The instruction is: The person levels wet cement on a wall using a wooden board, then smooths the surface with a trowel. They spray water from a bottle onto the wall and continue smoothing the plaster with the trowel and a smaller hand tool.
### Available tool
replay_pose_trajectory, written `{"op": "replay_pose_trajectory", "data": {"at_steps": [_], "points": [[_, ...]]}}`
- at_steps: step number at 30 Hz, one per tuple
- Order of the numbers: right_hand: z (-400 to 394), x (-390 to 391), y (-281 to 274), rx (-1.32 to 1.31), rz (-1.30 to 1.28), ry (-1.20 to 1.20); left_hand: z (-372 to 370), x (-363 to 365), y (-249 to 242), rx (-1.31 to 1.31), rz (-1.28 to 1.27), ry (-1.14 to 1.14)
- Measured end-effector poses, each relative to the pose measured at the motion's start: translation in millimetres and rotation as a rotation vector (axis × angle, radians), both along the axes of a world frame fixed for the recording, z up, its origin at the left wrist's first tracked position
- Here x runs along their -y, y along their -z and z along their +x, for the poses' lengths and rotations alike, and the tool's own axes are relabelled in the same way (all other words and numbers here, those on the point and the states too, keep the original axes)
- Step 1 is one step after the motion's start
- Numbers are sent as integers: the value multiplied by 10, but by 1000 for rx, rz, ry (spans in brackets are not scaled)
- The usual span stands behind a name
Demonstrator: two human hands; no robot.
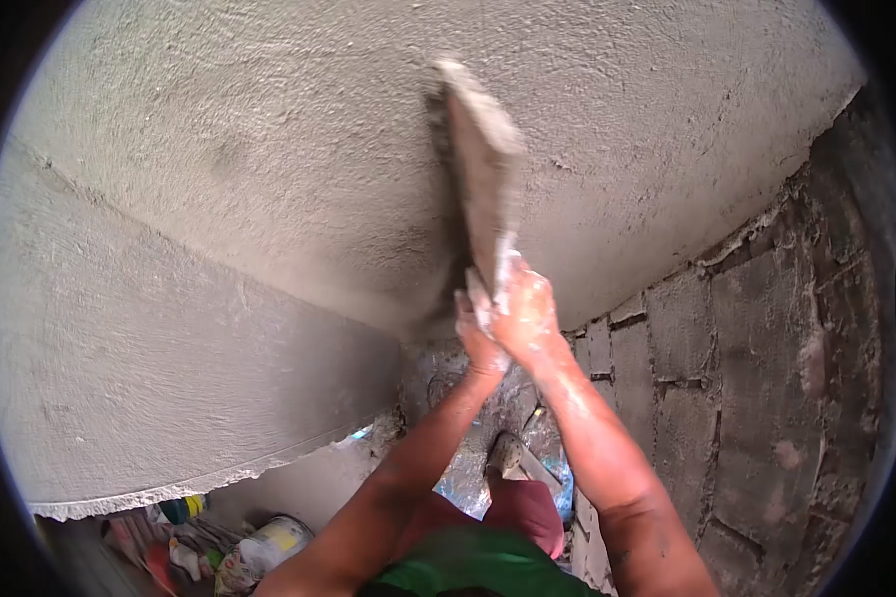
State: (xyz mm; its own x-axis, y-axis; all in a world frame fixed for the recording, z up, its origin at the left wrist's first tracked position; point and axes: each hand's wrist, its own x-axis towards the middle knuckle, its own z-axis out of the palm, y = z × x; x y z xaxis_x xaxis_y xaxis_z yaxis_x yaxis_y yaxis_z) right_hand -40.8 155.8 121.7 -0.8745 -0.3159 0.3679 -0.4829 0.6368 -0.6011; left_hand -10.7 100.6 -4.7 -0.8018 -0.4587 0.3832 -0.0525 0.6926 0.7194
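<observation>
A long, flat board (490,174) caked in grey plaster stands almost edge-on to me against the wet plastered wall (269,129), its upper end blurred by motion. Around its lower end my right hand (528,303) is closed, the knuckles smeared with pale mortar. Just left of it and a little lower, my left hand (478,333) grips the same end, with its fingers partly hidden behind the board. Both wrists come close together under the board.
Smoother grey plaster covers the left wall (189,368), which ends in a ragged lower edge. Bare blockwork (757,368) rises on the right. Below are a shoe (506,453) on the littered floor, a stained bucket (264,547) and mixed clutter at bottom left.
</observation>
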Motion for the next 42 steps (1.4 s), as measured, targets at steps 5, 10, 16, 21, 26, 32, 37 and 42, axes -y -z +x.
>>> {"op": "replay_pose_trajectory", "data": {"at_steps": [5,10,16,21,26,32,37,42], "points": [[-8,-551,75,252,-253,163,-167,-482,499,73,25,139],[46,-1524,1472,299,-136,316,-102,-884,510,231,46,334],[671,-1686,1505,124,-372,488,1297,-816,923,722,203,516],[675,-2292,2360,357,-418,640,1809,-816,2586,962,884,636],[359,-2346,2233,352,-396,757,1016,-1351,2445,1005,1971,564],[107,-2917,2754,232,-244,661,211,-2688,2913,802,2606,191],[-103,-3080,3112,45,-116,633,-267,-3224,3457,347,2690,164],[-308,-3107,3197,125,-152,647,-664,-3053,3041,71,2828,-182]]}}
